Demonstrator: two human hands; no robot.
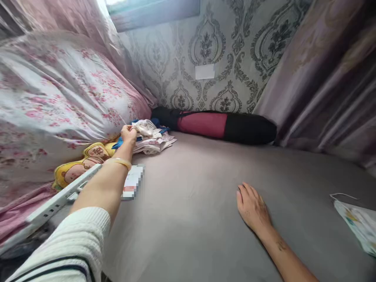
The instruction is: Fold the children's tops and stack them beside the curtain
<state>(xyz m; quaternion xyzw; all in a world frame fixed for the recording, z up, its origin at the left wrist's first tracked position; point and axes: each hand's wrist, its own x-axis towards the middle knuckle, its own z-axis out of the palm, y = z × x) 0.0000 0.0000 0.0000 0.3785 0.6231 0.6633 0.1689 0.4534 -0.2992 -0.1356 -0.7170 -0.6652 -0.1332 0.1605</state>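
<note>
My left hand (pixel 128 133) reaches out to a small pile of folded clothes (pixel 154 145) at the far left of the grey sheet. Its fingers are pinched at the left edge of a white cloth with a dark print (pixel 146 127), which lies on top of the pile. Blue fabric (pixel 118 143) shows beneath and behind it. On the bare grey sheet (pixel 190 196) my right hand (pixel 253 205) rests palm down, fingers stretched out and fairly close together, with nothing held.
Yellow plush toys (pixel 70 172) lie beside a white rail (pixel 53 207) on the left. A white packet (pixel 133 181), partly blurred, sits near my left forearm. A long black and red bag (pixel 202 124) lies along the wall. A printed white packet with a cord (pixel 357 223) is at right.
</note>
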